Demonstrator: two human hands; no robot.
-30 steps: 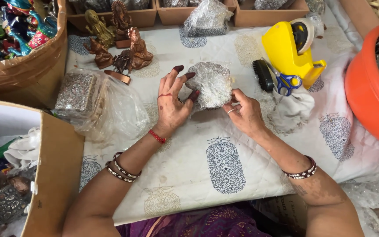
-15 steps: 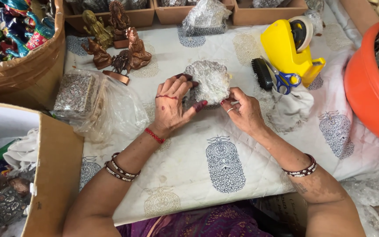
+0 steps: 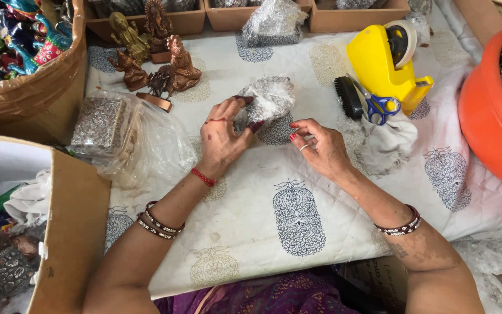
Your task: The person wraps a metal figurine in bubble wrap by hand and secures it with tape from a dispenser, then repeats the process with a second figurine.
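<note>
Bubble-wrapped bundle sat near the middle of the quilted cloth, a bit toward its far edge, and the left hand was clamped on its left side, fingers curled over the top and thumb underneath. The right hand was just beside it, not touching as far as I could see, fingertips pinched together on something too small to make out, maybe a bit of tape.

My guess is the bundle was light but lumpy, and the plastic skin looked slippery and crinkly, with something hard and probably breakable inside. I'd have held it around the fat middle with a wrapping grip, not by a loose flap of wrap.

Out from the hands: a yellow tape dispenser with blue-handled scissors and a black brush toward the far right edge, brown figurines at the far left corner, and a patterned box in a clear bag by the left edge. An orange tub stood off the right side.
</note>
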